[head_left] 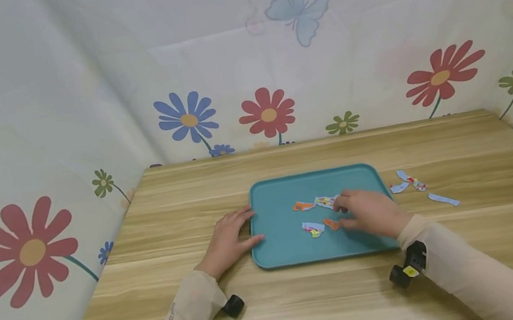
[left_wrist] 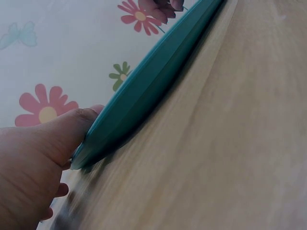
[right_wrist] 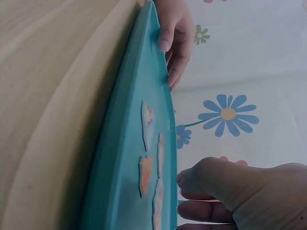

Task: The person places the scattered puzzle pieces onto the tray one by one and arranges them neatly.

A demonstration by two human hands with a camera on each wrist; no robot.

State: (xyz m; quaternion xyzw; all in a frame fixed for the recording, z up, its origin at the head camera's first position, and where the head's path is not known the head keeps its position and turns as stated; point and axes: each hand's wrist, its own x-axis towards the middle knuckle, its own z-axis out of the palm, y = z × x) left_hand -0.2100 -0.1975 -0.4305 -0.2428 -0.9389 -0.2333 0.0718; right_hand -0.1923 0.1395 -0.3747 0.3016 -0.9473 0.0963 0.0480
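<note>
A teal tray (head_left: 286,250) lies on the wooden table. At its left edge my left hand (head_left: 228,241) holds the rim, the thumb (left_wrist: 72,129) reaching over it. My right hand (head_left: 370,212) hovers over the tray's right half, fingers loosely bent, with nothing seen between them. Near its fingertips are a small orange piece (head_left: 331,224) and a light-blue printed piece (head_left: 326,201), partly covered by the fingers. Another orange piece (head_left: 303,205) adjoins that printed one. Below lies a light-blue piece with red and yellow print (head_left: 314,228). All are thin, irregular cut-outs.
Right of the tray, several light-blue and printed pieces (head_left: 408,182) lie clustered on the table (head_left: 509,232), with a narrow light-blue strip (head_left: 443,199) nearby. A flowered cloth (head_left: 206,33) hangs behind and at the left. Small black devices (head_left: 233,306) are worn at both wrists.
</note>
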